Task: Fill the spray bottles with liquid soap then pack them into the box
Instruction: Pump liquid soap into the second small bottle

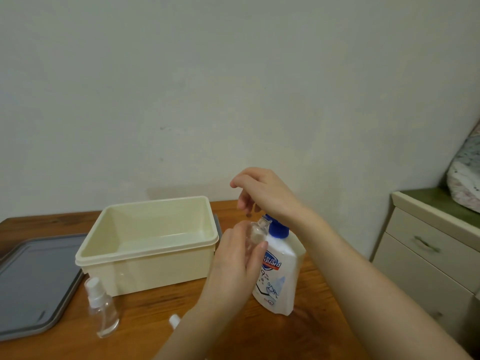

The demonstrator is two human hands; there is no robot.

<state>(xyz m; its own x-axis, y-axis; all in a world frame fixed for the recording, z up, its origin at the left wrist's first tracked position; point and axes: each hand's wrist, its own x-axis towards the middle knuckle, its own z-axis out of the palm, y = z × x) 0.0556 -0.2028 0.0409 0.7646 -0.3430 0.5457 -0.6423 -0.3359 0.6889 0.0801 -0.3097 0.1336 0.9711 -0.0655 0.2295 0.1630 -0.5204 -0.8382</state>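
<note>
My left hand [235, 258] grips a small clear spray bottle [257, 233] with its cap off, its open neck tilted up against the blue pump spout of the white soap bottle [279, 271]. My right hand [262, 194] rests on top of the blue pump, fingers curled loosely downward. A second clear spray bottle [102, 307], capped, stands on the wooden table [161, 315] at the front left. A white spray cap [174, 320] lies on the table by my left forearm. The cream plastic box [148, 245] stands open, with nothing visible inside, left of my hands.
A grey lid [33, 284] lies flat at the left edge of the table beside the box. A cream drawer cabinet [431, 245] stands to the right of the table, with a patterned bundle on top. The wall runs close behind the table.
</note>
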